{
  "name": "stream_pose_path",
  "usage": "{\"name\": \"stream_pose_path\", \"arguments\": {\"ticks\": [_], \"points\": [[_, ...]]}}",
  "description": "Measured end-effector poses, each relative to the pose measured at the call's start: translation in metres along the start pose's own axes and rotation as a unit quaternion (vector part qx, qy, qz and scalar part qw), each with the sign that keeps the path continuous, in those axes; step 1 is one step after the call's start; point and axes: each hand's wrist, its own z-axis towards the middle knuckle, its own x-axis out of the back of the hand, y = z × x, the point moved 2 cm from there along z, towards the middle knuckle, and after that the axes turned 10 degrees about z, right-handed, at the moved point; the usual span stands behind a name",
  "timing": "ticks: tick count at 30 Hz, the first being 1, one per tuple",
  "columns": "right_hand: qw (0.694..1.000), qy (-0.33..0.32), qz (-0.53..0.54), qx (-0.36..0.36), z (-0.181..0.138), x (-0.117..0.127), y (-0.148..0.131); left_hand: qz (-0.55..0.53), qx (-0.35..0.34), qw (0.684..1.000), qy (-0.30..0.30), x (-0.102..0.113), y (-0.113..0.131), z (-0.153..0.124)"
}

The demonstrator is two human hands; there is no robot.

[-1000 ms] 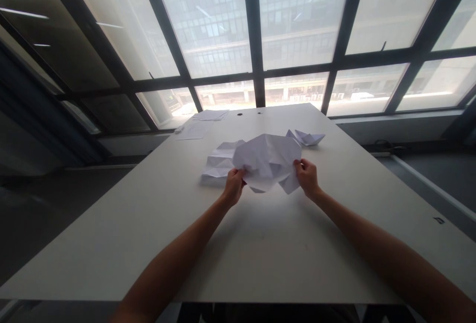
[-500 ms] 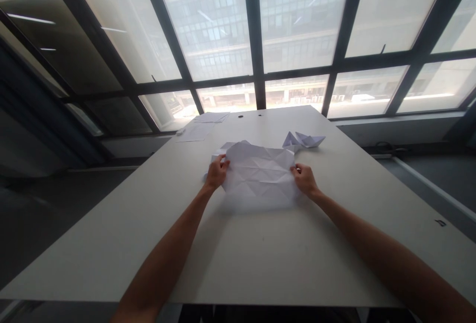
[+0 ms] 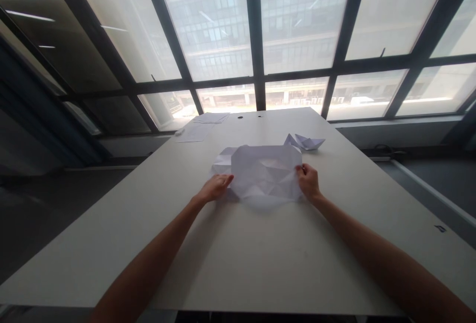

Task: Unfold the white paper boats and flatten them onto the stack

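Note:
A creased white sheet of paper (image 3: 266, 174) lies spread on the white table (image 3: 260, 258), slightly domed in the middle. My left hand (image 3: 215, 188) rests flat at the sheet's left edge, fingertips touching it. The sheet's right edge is pinched by my right hand (image 3: 308, 180). Another creased sheet (image 3: 223, 158) lies partly under the first, to its left. A folded paper boat (image 3: 308, 141) sits just beyond the sheet, to the right.
Flat sheets of paper (image 3: 203, 125) lie at the table's far left corner. Two small dark holes (image 3: 249, 115) mark the far edge. Large windows with dark frames (image 3: 256, 35) rise behind the table. The floor drops away on both sides.
The sheet, held up crumpled a second ago, now lies spread on the table. My left hand has let go of the sheet's upper left corner and lies flat at its left edge.

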Motion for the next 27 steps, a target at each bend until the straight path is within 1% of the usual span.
{"name": "stream_pose_path", "arguments": {"ticks": [1, 3, 5, 6, 8, 10, 12, 14, 16, 18, 20, 21, 22, 24, 25, 26, 27], "points": [[1.000, 0.015, 0.013, -0.009, 0.001, 0.002, 0.000, -0.030, 0.020, 0.999, -0.004, 0.004, 0.003, -0.006], [0.999, 0.026, 0.038, -0.024, 0.003, 0.003, 0.001, -0.083, 0.090, 0.992, -0.032, 0.015, 0.006, -0.014], [0.998, 0.016, 0.050, -0.030, 0.002, 0.001, 0.002, -0.136, 0.144, 0.979, -0.056, 0.027, 0.010, -0.017], [0.998, 0.009, 0.049, -0.029, 0.001, -0.001, 0.002, -0.169, 0.155, 0.972, -0.057, 0.034, 0.014, -0.016], [0.999, -0.011, 0.037, -0.019, -0.002, -0.005, 0.001, -0.250, 0.149, 0.956, -0.040, 0.046, 0.022, -0.010], [0.999, -0.039, 0.028, -0.010, -0.005, -0.009, -0.002, -0.318, 0.139, 0.937, -0.049, 0.051, 0.032, -0.004], [0.998, -0.065, 0.025, -0.006, -0.008, -0.012, -0.005, -0.342, 0.133, 0.927, -0.080, 0.049, 0.039, 0.002], [0.996, -0.081, 0.025, -0.007, -0.011, -0.014, -0.010, -0.347, 0.124, 0.926, -0.087, 0.044, 0.042, 0.007], [0.994, -0.096, 0.034, -0.026, -0.015, -0.016, -0.016, -0.360, 0.127, 0.923, -0.043, 0.041, 0.035, 0.013], [0.989, -0.116, 0.064, -0.063, -0.022, -0.019, -0.026, -0.368, 0.136, 0.919, 0.042, 0.045, 0.022, 0.021], [0.975, -0.147, 0.125, -0.113, -0.031, -0.028, -0.041, -0.336, 0.138, 0.922, 0.132, 0.057, 0.006, 0.032], [0.963, -0.164, 0.161, -0.143, -0.036, -0.034, -0.050, -0.300, 0.132, 0.930, 0.164, 0.067, 0.000, 0.038], [0.948, -0.178, 0.197, -0.177, -0.042, -0.043, -0.060, -0.249, 0.120, 0.944, 0.179, 0.079, -0.005, 0.045], [0.921, -0.178, 0.250, -0.241, -0.055, -0.066, -0.076, -0.099, 0.072, 0.977, 0.174, 0.106, -0.008, 0.059], [0.914, -0.159, 0.268, -0.260, -0.061, -0.080, -0.082, 0.007, 0.041, 0.987, 0.158, 0.119, -0.008, 0.065], [0.913, -0.130, 0.284, -0.263, -0.067, -0.094, -0.086, 0.135, 0.026, 0.980, 0.141, 0.130, -0.007, 0.071], [0.916, -0.096, 0.297, -0.253, -0.073, -0.109, -0.088, 0.254, 0.029, 0.957, 0.139, 0.138, -0.006, 0.075]]}}
